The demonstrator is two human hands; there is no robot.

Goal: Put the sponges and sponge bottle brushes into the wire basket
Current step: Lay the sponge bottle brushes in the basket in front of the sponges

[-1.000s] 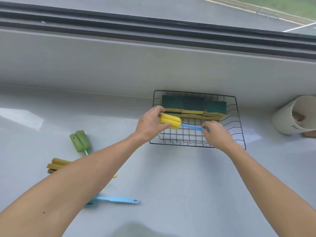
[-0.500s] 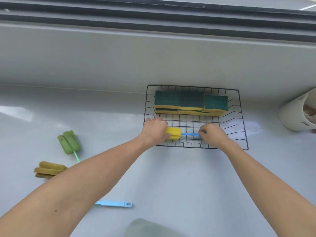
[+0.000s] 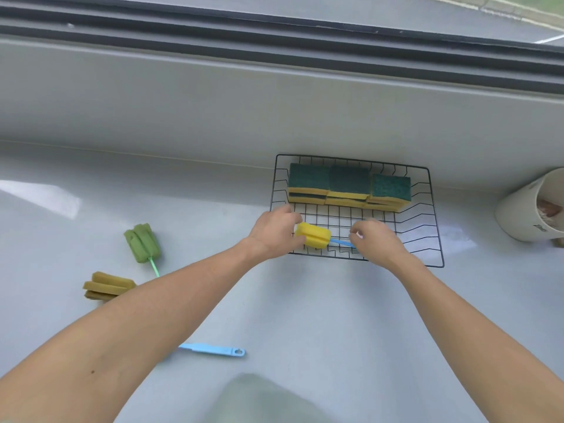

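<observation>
The left hand's [image 3: 273, 236] grip pinches the yellow head of a sponge brush [image 3: 312, 235]; the right hand's [image 3: 377, 239] grip pinches its blue handle; the brush lies low in the wire basket's [image 3: 435, 239] near part; green-topped sponges [image 3: 349, 186] line the far side; a green brush [image 3: 142, 243] lies left on the bench [image 3: 305, 315].

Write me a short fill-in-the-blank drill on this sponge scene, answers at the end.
1. The yellow brush head lies inside the wire ____.
2. The sponges stacked in the wire basket have dark ____ tops.
3. The green brush lies outside the basket on the person's ____ side.
4. The left hand touches the brush's ____ head.

Answers: basket; green; left; yellow
</observation>
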